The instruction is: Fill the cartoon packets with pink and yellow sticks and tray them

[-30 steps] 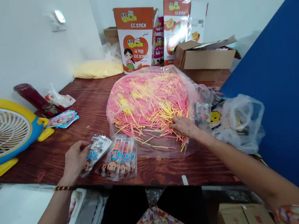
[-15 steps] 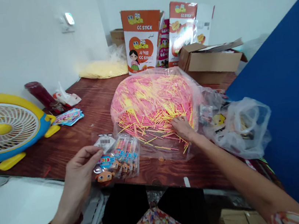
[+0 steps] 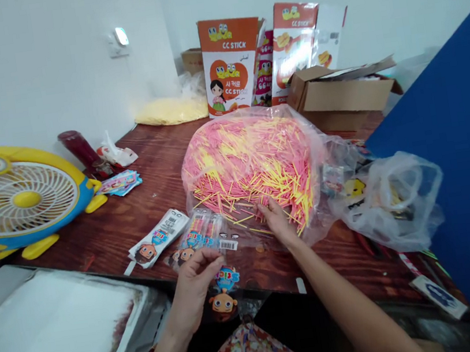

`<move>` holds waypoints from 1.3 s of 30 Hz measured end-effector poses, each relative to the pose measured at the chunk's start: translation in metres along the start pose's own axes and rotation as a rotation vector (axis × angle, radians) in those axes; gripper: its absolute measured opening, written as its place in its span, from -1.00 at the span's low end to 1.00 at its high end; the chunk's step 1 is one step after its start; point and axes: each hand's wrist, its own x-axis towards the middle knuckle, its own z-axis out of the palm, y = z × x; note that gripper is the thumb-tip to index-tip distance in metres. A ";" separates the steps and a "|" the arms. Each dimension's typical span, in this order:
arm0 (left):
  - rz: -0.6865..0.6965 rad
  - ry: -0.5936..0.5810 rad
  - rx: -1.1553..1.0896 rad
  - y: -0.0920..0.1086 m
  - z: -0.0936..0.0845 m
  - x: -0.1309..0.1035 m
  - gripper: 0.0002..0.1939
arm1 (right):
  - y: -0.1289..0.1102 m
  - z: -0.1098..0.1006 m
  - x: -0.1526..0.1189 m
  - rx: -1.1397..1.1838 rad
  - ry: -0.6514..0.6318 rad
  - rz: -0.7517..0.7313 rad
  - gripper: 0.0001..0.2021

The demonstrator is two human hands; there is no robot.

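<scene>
Lower centre of the frame, the left hand (image 3: 198, 286) has a printed packet (image 3: 227, 279) pinched between thumb and fingers, its clear edges hard to make out! Mid-frame on the worktop (image 3: 157, 152), the right hand (image 3: 277, 222) is in at the near edge of the pink and yellow sticks (image 3: 250, 159), fingertips half hidden, so whether that grip holds any, I can't tell. Far left, the yellow fan (image 3: 26, 199) is cut off by the frame.
</scene>
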 end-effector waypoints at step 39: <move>-0.115 0.002 -0.130 -0.013 0.001 -0.005 -0.72 | -0.015 -0.008 -0.002 -0.376 -0.042 -0.032 -0.68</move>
